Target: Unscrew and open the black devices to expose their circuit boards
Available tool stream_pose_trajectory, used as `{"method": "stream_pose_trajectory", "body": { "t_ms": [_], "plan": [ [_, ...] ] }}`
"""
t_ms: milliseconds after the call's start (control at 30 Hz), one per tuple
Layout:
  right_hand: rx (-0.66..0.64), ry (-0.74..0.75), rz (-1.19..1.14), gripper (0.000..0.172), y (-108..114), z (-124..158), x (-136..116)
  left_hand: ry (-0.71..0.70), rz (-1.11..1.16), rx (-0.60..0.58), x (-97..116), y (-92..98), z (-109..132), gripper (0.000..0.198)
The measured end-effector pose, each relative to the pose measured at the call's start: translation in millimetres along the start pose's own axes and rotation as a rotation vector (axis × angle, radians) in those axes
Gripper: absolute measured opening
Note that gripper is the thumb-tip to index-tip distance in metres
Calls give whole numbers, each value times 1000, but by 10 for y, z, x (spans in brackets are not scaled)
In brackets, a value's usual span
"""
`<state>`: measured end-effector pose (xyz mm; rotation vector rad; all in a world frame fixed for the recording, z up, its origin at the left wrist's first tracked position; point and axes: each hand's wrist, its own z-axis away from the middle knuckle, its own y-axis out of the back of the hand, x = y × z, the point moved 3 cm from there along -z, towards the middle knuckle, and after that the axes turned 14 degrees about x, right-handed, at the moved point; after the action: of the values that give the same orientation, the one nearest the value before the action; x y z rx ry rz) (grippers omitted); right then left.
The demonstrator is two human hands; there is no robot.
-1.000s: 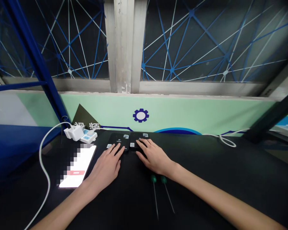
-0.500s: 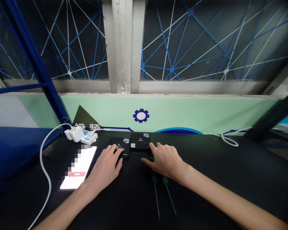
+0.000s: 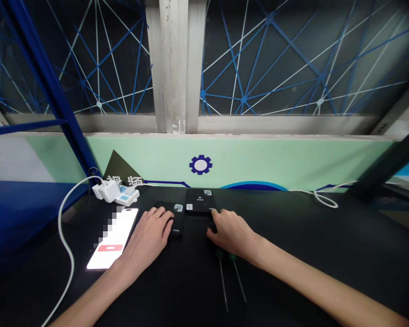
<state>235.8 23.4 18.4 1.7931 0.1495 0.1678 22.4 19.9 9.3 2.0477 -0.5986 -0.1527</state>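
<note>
My left hand (image 3: 153, 229) grips a flat black TV box (image 3: 177, 221) from its left side; the fingers lie over its top and hide part of it. A similar second TV box (image 3: 199, 201), with a logo and small stickers, lies just behind it to the right. My right hand (image 3: 233, 231) is closed down over the green handles of two screwdrivers (image 3: 224, 284), near the second box's front right corner. The handles are mostly hidden under the palm. Both thin metal shafts point toward me on the black table (image 3: 177, 290).
A phone (image 3: 111, 245) with a lit screen lies left of my left hand. Behind it stand a white charger (image 3: 107, 190) and a power strip (image 3: 127, 196), with a white cable (image 3: 70, 254) running toward me. Another white cable (image 3: 325, 202) loops at the back right.
The left TV box has slid toward me with my left hand. My right hand has drawn slightly nearer and its thumb has curled in; the right screwdriver's tip has shifted left.
</note>
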Motion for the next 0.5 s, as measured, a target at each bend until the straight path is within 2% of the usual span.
{"method": "stream_pose_trajectory", "body": {
  "t_ms": [100,267,367,500],
  "plan": [
    [31,-3,16,25,6,-37,25,-3,0,19,-26,20,-29,38],
    [59,-12,25,23,0,-95,89,24,-68,74,-185,-119,0,41],
    [77,-29,23,22,-30,-127,135,58,-98,-2,-268,-198,30,45],
    [63,-43,4,25,-49,-158,169,65,-70,-65,-260,-122,25,45]
  ]
}}
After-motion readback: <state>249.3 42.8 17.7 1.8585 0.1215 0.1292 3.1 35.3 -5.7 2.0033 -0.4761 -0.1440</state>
